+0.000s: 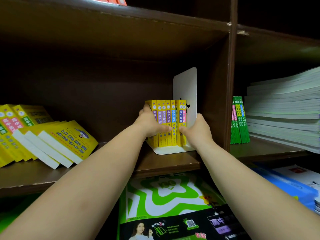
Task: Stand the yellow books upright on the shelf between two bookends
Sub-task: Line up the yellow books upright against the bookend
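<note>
Both forearms reach over a green workbook [164, 196] to the shelf [173, 163], where the left hand [150, 122] grips the left end of the upright yellow books [168, 115] and the right hand [197, 130] clasps the white bookend [186, 87] against their right end; leaning books [57, 142] lie well apart at left.

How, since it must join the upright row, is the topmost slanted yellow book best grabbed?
Pinch the topmost book by its right edge, coming from the right: it leans left on two more books, cover up, that edge free.
</note>
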Available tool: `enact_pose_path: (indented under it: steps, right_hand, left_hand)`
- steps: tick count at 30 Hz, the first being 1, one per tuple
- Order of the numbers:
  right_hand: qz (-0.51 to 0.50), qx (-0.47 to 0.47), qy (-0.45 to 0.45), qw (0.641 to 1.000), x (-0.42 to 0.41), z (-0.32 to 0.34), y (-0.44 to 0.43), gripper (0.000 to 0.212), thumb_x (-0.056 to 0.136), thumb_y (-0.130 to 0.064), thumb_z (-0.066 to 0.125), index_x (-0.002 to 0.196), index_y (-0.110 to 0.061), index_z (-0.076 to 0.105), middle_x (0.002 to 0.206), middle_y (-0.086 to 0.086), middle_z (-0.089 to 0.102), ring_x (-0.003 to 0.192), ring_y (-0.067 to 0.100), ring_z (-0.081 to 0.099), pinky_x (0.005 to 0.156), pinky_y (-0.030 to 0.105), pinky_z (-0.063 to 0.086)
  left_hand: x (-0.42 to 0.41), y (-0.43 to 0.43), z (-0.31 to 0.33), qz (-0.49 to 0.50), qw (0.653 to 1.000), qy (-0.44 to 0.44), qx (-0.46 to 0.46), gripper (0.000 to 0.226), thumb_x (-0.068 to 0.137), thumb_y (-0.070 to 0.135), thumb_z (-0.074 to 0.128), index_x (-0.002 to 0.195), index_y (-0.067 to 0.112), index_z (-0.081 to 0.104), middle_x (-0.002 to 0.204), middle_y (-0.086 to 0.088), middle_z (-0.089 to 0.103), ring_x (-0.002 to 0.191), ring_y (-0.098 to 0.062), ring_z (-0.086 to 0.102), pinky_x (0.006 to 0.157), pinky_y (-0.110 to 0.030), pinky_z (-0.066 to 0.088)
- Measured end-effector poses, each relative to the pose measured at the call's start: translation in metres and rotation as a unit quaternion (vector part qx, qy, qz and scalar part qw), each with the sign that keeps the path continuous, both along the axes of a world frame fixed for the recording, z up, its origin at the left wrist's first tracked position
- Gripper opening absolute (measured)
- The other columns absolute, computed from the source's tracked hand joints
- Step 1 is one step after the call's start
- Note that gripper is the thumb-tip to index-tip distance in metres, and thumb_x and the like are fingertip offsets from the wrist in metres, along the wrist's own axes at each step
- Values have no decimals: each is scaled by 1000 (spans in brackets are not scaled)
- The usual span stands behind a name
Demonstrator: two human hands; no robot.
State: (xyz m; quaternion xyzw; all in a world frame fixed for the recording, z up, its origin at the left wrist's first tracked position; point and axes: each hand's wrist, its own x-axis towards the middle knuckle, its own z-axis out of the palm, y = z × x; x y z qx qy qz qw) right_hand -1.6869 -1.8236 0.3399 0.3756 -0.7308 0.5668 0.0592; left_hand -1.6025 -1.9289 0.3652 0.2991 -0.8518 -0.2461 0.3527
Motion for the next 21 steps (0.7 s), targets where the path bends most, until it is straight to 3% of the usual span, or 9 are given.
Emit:
enact_pose_path:
  steps: [6, 9, 12, 15, 17, 19, 21]
  right_hand:
    - [-33, -9, -6, 999, 2, 1, -4, 42, 84, -12, 63, 117, -1, 40, 121, 17, 58, 108, 31, 59, 80, 34, 46]
    - [-6, -17, -8, 1000, 4, 0, 1, 50, 86, -13, 60, 128, -5, 33, 126, 15, 55, 111, 29, 57, 77, 29, 42]
    - [9, -42, 39, 998, 11, -3, 9, 62, 88, -11, 55, 139, -11, 22, 135, 12, 48, 116, 26, 53, 85, 30, 45]
    - [2, -76, 102, 992, 23, -1, 18, 63, 91, -7, 49, 144, -13, 16, 148, 9, 32, 132, 21, 37, 95, 24, 37]
    - [-12, -100, 144, 985, 31, 2, 24, 59, 93, -4, 42, 145, -12, 17, 153, 5, 25, 140, 17, 23, 105, 16, 24]
    - [0, -128, 154, 980, 38, 5, 26, 52, 92, 1, 38, 142, -11, 27, 148, 5, 33, 135, 12, 30, 94, -1, 19]
    - [38, -129, 81, 988, 41, 5, 21, 48, 91, 5, 35, 137, -10, 37, 137, 7, 47, 113, 8, 45, 76, -9, 29]
  left_hand:
    - [-6, -1, -2, 5, 999, -16, -32, 100, 68, 25, 77, 144, 11, 13, 146, -11, 29, 133, -26, 37, 102, -38, 40]
    - [-5, -1, -2, 1, 1000, -15, -21, 100, 70, 22, 76, 145, 10, 10, 146, -11, 28, 132, -26, 37, 103, -38, 39]
    - [-4, -1, -2, -5, 1000, -10, -14, 101, 69, 20, 77, 144, 10, 11, 146, -11, 32, 131, -27, 40, 103, -40, 40]
    - [-1, -1, 1, -12, 1000, -17, -8, 99, 69, 18, 77, 144, 10, 12, 145, -11, 34, 131, -27, 41, 104, -40, 40]
    - [2, -1, 2, -17, 1000, -18, -11, 97, 69, 17, 77, 143, 11, 14, 144, -11, 35, 131, -27, 41, 103, -40, 40]
    - [4, -1, 1, -19, 1000, -12, -12, 98, 69, 17, 77, 144, 11, 14, 145, -11, 34, 131, -27, 41, 103, -40, 39]
    - [5, -1, -2, -22, 1000, -2, -10, 99, 69, 16, 77, 144, 11, 12, 145, -11, 33, 132, -27, 39, 104, -39, 39]
